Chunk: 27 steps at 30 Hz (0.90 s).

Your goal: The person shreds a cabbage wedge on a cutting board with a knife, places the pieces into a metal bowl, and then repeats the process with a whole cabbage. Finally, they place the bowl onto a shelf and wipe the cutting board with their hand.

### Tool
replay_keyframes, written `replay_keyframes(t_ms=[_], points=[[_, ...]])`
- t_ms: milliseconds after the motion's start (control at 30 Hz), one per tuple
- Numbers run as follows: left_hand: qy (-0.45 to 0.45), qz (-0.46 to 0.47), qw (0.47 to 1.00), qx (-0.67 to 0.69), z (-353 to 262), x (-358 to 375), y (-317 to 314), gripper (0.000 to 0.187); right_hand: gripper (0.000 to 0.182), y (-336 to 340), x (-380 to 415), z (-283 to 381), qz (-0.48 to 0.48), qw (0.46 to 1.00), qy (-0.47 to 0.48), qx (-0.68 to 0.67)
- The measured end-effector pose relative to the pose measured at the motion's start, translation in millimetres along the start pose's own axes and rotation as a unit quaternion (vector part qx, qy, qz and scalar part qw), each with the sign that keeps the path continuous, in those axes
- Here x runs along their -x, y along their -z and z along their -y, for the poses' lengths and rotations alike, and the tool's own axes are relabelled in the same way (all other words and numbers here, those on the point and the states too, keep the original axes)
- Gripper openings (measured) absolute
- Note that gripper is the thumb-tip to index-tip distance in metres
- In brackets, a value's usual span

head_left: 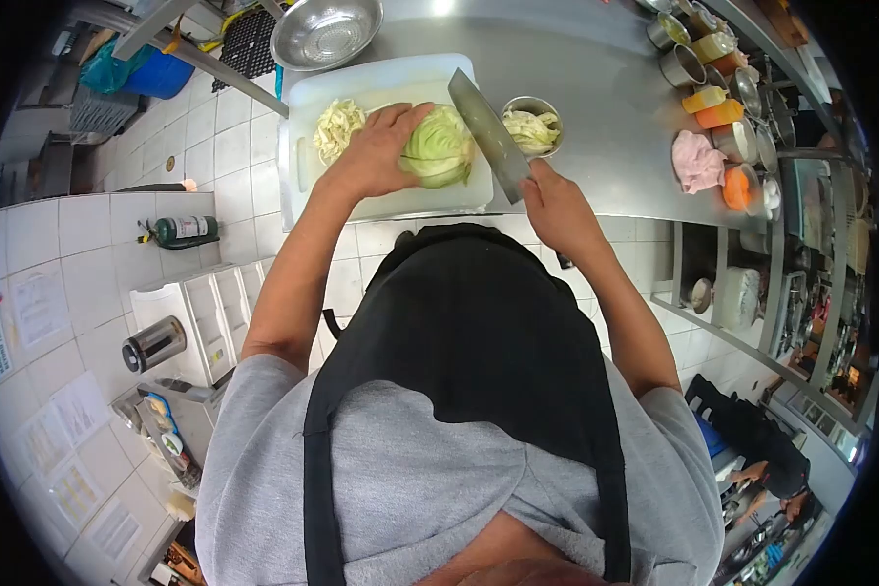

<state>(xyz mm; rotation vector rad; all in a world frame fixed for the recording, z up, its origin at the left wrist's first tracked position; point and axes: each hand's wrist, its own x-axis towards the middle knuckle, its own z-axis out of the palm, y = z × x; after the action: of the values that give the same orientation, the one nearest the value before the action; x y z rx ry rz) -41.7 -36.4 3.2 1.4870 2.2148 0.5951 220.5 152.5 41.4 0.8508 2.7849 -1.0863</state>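
Step in hand looks like cutting, either between strokes or lining one up. Round pale-green cabbage (439, 146) sits on the white rectangular plastic cutting board (391, 76), right of its middle. Left hand (373, 154) is spread over the cabbage's left side, fingers on the far side, thumb nearer, holding it. Right hand (560, 212) is closed round the handle of the broad steel knife (490, 139); blade slants far-left, just beside the cabbage's right side. Can't tell if blade and cabbage touch.

Pile of pale shredded cabbage (337, 127) on the board, left of the left hand. Small round metal bowl (556, 148) with cut cabbage pieces stands right of the knife, off the board.

A further stroke would call for a steady cabbage, left fingertips tucked back, blade kept off the bowl's rim.

Edges: board lies close to the near and left edges of the stainless-steel bench (596, 98), so little margin there. Silver metal colander (326, 31) at the far-left corner limits moves that way. Open room is right of the bowl, up to the crumpled pink cloth (698, 161).
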Motion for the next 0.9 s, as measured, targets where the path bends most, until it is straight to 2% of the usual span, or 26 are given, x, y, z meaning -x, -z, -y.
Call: replay_keyframes(t_ms=[67, 133, 167, 233, 267, 333, 467, 533, 733, 900], points=[[0.023, -0.008, 0.999, 0.028, -3.0, 10.9, -8.2, 0.114, 0.025, 0.8, 13.3, -2.0, 0.011, 0.999, 0.0, -0.032], [0.04, -0.112, 0.986, 0.117, 1.4, 15.7, -32.3, 0.112, 0.025, -0.2, 17.1, -2.5, 0.02, 0.998, -0.002, -0.064], [0.041, -0.105, 0.987, 0.114, 6.3, 18.1, -41.2, 0.112, 0.023, -1.7, 17.5, -0.8, 0.017, 0.998, 0.008, -0.063], [0.087, -0.163, 0.973, 0.139, 14.0, 18.9, -54.0, 0.113, 0.022, -6.2, 14.8, 1.2, 0.012, 0.998, 0.017, -0.064], [0.089, -0.162, 0.973, 0.136, 13.4, 19.9, -55.9, 0.113, 0.022, -8.7, 10.5, 3.0, -0.002, 0.997, 0.032, -0.067], [0.085, -0.172, 0.955, 0.226, 14.1, 24.9, -57.2, 0.116, 0.021, -12.9, -0.2, 8.7, -0.013, 0.996, 0.051, -0.075], [0.1, -0.198, 0.95, 0.219, 8.1, 30.0, -60.2, 0.116, 0.02, -18.8, -17.1, 25.7, -0.026, 0.993, 0.079, -0.081], [0.09, -0.216, 0.96, 0.155, 2.3, 31.8, -57.8, 0.112, 0.02, -21.5, -23.0, 27.9, -0.029, 0.993, 0.09, -0.073], [0.063, -0.236, 0.966, 0.083, -3.8, 38.6, -54.6, 0.106, 0.02, -32.4, -36.8, 16.8, -0.021, 0.996, 0.08, 0.019], [0.048, -0.21, 0.972, 0.093, 8.8, 41.6, -47.1, 0.103, 0.019, -30.0, -30.5, 17.5, -0.044, 0.993, 0.106, 0.0]])
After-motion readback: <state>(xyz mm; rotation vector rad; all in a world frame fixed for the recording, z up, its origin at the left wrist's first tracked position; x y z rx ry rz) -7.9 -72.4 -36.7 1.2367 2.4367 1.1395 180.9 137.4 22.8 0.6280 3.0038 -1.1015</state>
